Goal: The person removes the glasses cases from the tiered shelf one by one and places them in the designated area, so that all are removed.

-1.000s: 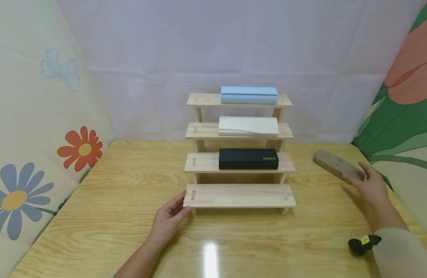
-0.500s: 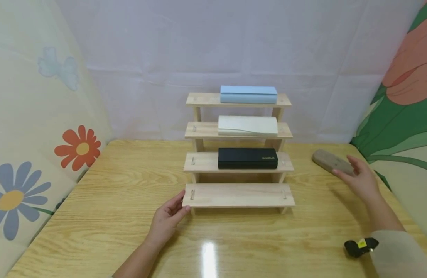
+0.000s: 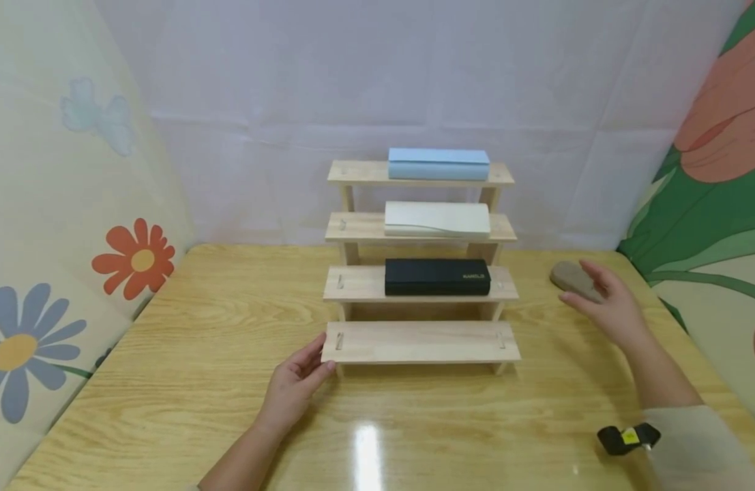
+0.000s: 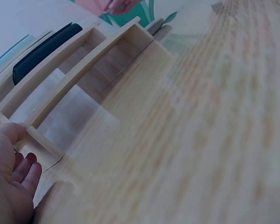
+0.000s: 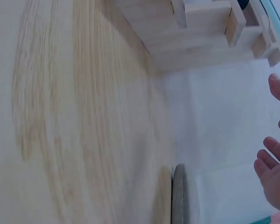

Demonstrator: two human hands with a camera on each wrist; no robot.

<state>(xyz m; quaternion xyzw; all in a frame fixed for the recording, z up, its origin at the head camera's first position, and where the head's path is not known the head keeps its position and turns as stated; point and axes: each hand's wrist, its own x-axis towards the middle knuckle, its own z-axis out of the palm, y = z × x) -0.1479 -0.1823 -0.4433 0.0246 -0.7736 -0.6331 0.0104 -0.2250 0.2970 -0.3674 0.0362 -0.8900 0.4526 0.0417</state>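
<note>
A tiered wooden display stand stands mid-table in the head view. My left hand holds the left end of its lowest step between thumb and fingers. On the upper steps lie a light blue glasses case, a white one and a black one; the lowest step is bare. A grey-brown case lies on the table to the right. My right hand hovers over it, partly covering it, thumb and fingers spread. In the right wrist view that hand is apart from the grey case.
The wood-grain table reaches back to a pale cloth. Flower-patterned panels flank it left and right. A black device with a yellow label sits at the right sleeve.
My right hand has moved left and away from me along the grey-brown case, covering more of its middle. The left hand keeps its hold on the stand. The case stays in place.
</note>
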